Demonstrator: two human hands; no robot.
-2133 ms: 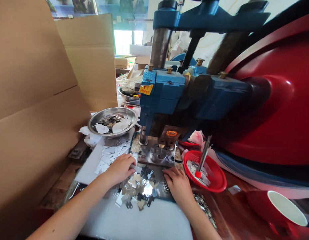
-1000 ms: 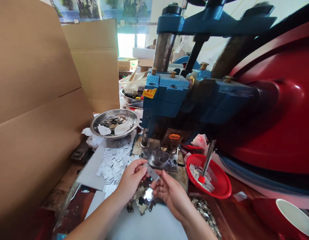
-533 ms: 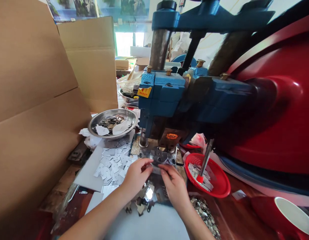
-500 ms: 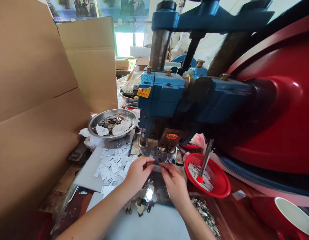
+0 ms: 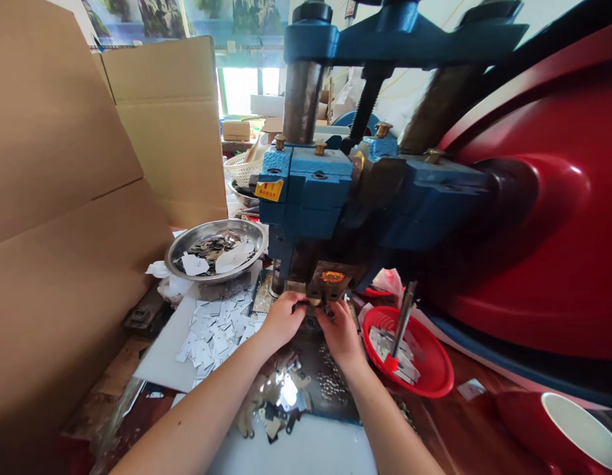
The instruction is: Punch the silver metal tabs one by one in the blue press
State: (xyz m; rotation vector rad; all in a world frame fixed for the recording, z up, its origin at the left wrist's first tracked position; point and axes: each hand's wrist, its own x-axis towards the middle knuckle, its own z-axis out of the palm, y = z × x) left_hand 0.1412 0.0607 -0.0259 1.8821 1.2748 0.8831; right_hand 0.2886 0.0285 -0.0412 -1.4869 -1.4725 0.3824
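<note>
My left hand (image 5: 282, 321) and my right hand (image 5: 339, 328) meet at the die bed under the blue punch press (image 5: 325, 191). Their fingertips pinch a small metal strip (image 5: 310, 303) just below the press's ram; most of the strip is hidden by the fingers. A heap of shiny stamped metal pieces (image 5: 278, 396) lies on the plate in front of my wrists. Small white-silver blanks (image 5: 214, 326) are spread to the left of my left hand.
A steel bowl (image 5: 187, 241) with metal scrap sits at the left rear. A red dish (image 5: 432, 369) with a red-tipped tool stands right of the press. Large cardboard sheets (image 5: 63, 198) wall the left side. A red machine housing (image 5: 548, 218) fills the right.
My hands lifted a metal strip from the heap, held it between them, then carried it forward and down onto the die bed under the ram.
</note>
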